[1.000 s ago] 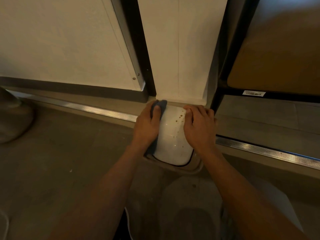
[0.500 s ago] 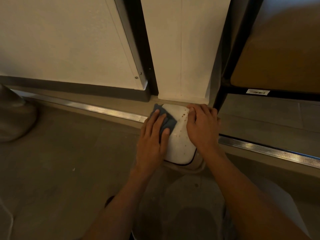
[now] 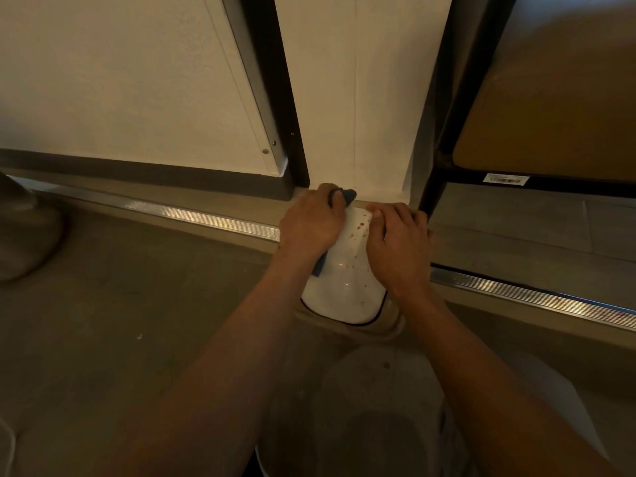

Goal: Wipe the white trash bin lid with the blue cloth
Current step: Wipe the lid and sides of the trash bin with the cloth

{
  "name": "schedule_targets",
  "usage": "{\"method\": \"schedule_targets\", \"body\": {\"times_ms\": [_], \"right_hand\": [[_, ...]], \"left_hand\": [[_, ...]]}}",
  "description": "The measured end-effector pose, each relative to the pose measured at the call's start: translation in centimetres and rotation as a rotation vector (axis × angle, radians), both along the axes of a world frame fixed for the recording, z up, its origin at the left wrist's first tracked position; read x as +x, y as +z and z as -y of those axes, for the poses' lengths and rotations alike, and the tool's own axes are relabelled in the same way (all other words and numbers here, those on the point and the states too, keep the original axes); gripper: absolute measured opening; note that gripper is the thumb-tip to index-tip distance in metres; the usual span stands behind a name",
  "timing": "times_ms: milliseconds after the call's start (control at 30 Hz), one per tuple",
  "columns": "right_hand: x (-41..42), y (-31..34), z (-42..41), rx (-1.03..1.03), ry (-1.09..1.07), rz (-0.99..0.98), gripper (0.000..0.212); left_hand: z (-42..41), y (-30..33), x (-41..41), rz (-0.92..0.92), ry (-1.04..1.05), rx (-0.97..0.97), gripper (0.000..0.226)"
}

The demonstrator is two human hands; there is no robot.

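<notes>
Most of the blue cloth (image 3: 347, 195) under the left hand (image 3: 311, 225); shelf label (image 3: 505, 179) print illegible.

Dim, warm-toned wide-angle view; straight edges bow outward, nearest forearms soft.

two hands (image 3: 311, 225) (image 3: 399, 249), one lid (image 3: 346, 287), one cloth (image 3: 346, 195)

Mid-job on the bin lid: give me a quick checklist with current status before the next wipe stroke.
1. Blue cloth in the left hand: ok, gripped, at the lid's far left edge.
2. Right hand steadying the white lid: ok, resting on its right side.
3. Lid clean: not ok, brown spots remain between the hands.
4. Cloth covering the spots: not ok, it sits left of them.
5. Lid seated shut: cannot tell.
</notes>
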State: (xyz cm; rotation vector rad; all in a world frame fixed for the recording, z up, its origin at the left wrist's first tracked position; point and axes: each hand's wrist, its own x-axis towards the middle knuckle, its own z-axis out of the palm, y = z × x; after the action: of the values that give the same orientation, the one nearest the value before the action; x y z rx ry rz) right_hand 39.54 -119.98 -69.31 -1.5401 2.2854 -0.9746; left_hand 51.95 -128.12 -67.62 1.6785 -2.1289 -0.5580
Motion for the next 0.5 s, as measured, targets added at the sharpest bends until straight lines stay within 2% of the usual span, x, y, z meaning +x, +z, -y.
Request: {"method": "schedule_targets", "body": {"times_ms": [133, 200, 300, 400, 500], "right_hand": [[0.0, 0.1, -0.1, -0.020, 0.002, -0.011, 0.059], [0.0, 0.1, -0.1, -0.022, 0.003, -0.011, 0.058], [0.0, 0.0, -0.2, -0.020, 0.011, -0.013, 0.056], [-0.1, 0.0, -0.2, -0.025, 0.023, -0.007, 0.056], [-0.1, 0.0, -0.1, -0.015, 0.020, -0.012, 0.055]], "left_hand": [[-5.0, -1.6, 1.7, 0.003, -0.129, -0.322, 0.043], [-7.3, -3.1, 3.1, -0.052, -0.143, -0.358, 0.045], [-8.8, -4.3, 4.8, -0.241, -0.087, -0.198, 0.047], [-6.9, -3.4, 4.6, -0.424, 0.012, -0.043, 0.046], [-2.6, -1.2, 3.3, -0.370, 0.121, 0.114, 0.042]]}}
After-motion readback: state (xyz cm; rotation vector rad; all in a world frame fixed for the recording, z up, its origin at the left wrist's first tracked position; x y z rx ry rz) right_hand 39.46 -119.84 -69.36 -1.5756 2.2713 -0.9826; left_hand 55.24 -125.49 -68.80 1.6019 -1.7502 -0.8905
